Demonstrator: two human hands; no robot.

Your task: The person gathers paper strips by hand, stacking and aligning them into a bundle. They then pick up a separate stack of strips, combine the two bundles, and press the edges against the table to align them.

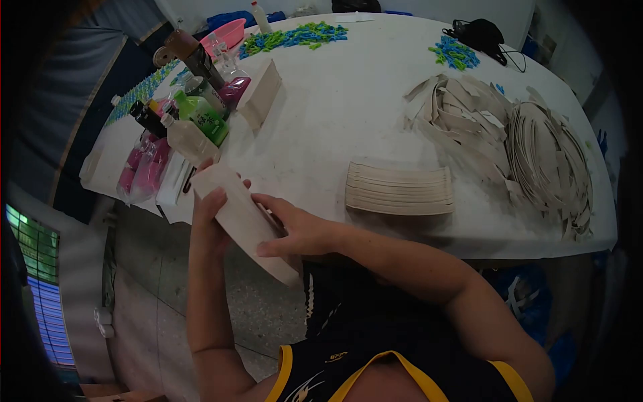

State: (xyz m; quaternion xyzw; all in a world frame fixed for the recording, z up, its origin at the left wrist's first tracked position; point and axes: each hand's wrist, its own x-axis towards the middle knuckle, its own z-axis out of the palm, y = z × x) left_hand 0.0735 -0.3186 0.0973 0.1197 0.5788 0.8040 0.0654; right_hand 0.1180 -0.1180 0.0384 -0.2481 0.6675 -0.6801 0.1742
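Observation:
My left hand is closed around the far end of a long, slightly curved beige stack, with the thumb on its upper face. Around the near half of that stack, my right hand grips with thumb and fingers on opposite sides. It is tilted, in front of the table edge; single layers in it are hard to make out. On the table to the right sits another stack of beige strips, its layers visible. Loose beige strips lie tangled beyond it, beside a looped bundle of strips.
A beige block-like stack stands on the white table, right of several bottles and pink packets. Blue and green small pieces lie at the back, with a pink basin and a black bag-like item.

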